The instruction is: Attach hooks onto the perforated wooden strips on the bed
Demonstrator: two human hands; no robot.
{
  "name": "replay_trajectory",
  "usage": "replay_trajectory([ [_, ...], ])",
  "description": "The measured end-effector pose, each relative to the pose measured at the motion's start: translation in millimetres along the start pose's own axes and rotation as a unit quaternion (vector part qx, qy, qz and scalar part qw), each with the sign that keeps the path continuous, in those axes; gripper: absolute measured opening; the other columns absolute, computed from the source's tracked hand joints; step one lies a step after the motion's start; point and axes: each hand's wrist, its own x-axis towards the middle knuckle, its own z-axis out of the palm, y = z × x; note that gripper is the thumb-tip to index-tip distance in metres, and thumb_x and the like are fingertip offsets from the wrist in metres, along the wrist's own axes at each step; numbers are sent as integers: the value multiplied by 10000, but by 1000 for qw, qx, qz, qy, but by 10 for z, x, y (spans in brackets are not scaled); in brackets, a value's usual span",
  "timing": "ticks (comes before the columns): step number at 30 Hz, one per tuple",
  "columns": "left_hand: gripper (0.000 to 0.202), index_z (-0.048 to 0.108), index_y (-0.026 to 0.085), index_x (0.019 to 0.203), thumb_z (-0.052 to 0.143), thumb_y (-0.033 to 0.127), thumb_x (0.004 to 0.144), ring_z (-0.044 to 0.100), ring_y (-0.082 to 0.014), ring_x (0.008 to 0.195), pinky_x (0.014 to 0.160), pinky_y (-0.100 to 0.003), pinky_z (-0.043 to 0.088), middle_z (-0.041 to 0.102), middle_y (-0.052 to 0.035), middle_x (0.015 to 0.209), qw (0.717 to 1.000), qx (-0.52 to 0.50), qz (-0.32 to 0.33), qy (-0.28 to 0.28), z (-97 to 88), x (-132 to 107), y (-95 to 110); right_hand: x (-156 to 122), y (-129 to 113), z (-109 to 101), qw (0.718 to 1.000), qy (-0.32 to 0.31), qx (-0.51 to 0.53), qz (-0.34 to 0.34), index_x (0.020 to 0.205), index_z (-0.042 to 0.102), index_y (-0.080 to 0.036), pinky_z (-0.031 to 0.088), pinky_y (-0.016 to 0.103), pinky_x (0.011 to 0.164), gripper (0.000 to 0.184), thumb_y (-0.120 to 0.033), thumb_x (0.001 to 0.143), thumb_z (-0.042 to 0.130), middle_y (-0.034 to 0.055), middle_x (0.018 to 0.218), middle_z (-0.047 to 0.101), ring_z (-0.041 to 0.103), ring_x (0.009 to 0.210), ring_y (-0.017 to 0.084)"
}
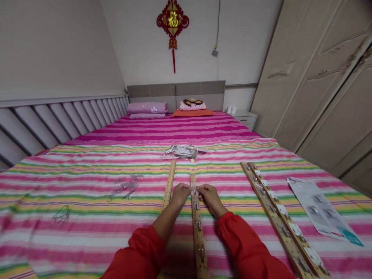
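At 12 o'clock from you on the bed (87,168), your left hand (180,193) and right hand (209,197) hold a small clip (193,191) between them, fingers pinched narrow at either side, near the strip's (198,237) far end. You seem to be setting that clip in place; this calls for a steady, even hold. The strip is slim, tan and dotted with holes, with shiny clips spaced down towards 6 o'clock.

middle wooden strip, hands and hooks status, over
Left hand and right hand pinching clear hook near far end. Wooden strip on striped sheet, more hooks nearer. Nothing seen in the way; second strip close left.
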Motion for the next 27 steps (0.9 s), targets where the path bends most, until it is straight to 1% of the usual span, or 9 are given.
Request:
replay_trajectory([
  [14, 73, 571, 179, 530, 626, 210, 566, 548, -127, 540, 576, -234, 424, 584, 23, 509, 1000, 24, 13, 16, 60, 91, -135, 23, 67, 14, 999, 32, 2, 1, 535, 589, -160, 306, 185, 350, 271, -353, 555, 777, -45, 399, 530, 422, 355, 63],
  [20, 40, 592, 176, 556, 618, 204, 569, 565, -136, 580, 591, -231, 429, 605, 14, 543, 999, 44, 15, 24, 69, 106, -192, 29, 87, 19, 999, 41, 4, 1, 536, 586, -159, 328, 189, 353, 288, -364, 535, 789, -43, 408, 541, 436, 361, 66],
  [24, 40, 579, 175, 545, 611, 185, 566, 564, -136, 584, 599, -233, 423, 601, 16, 543, 998, 60, 10, 36, 86, 119, -202, 42, 111, 16, 999, 45, 1, -2, 544, 585, -157, 331, 190, 351, 311, -382, 517, 797, -37, 418, 556, 439, 358, 66],
  [27, 84, 556, 179, 506, 621, 178, 560, 557, -137, 567, 587, -237, 414, 579, 22, 508, 997, 70, 4, 37, 104, 125, -185, 52, 133, 16, 999, 51, -4, -7, 539, 570, -165, 328, 194, 345, 328, -400, 514, 798, -37, 410, 553, 433, 352, 68],
])
